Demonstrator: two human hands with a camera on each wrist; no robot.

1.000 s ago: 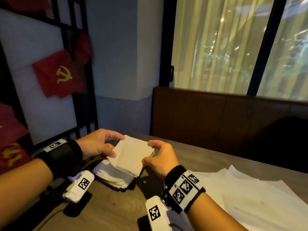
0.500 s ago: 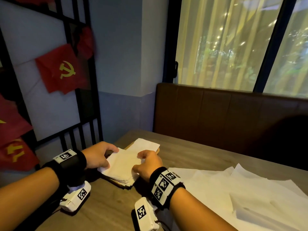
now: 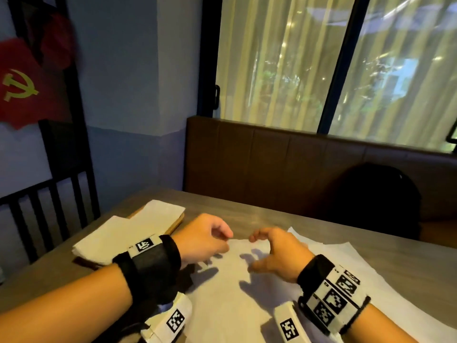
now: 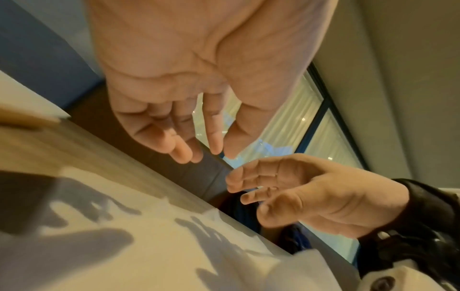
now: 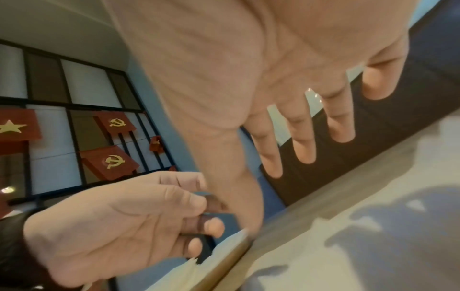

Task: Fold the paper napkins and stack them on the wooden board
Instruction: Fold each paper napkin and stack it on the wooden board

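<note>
A wooden board (image 3: 179, 222) lies at the table's left with a stack of folded white napkins (image 3: 108, 240) on it, and another folded napkin (image 3: 163, 211) behind. Unfolded napkins (image 3: 230, 293) are spread flat in front of me. My left hand (image 3: 226, 240) hovers over their far edge with fingers loosely curled and nothing in them; the left wrist view shows the same of this hand (image 4: 222, 153). My right hand (image 3: 251, 252) hangs just to its right, fingers spread and empty, as the right wrist view of it (image 5: 263, 200) confirms. Neither hand grips paper.
The grey-brown table (image 3: 247, 209) ends at a brown padded bench (image 3: 272, 164) with a dark bag (image 3: 371, 201) on it. A black railing (image 3: 49, 194) stands close on the left. More loose sheets (image 3: 371, 268) extend to the right.
The folded napkin that both hands held went down onto the stack on the board. Both hands let go and moved right, over the unfolded sheets.
</note>
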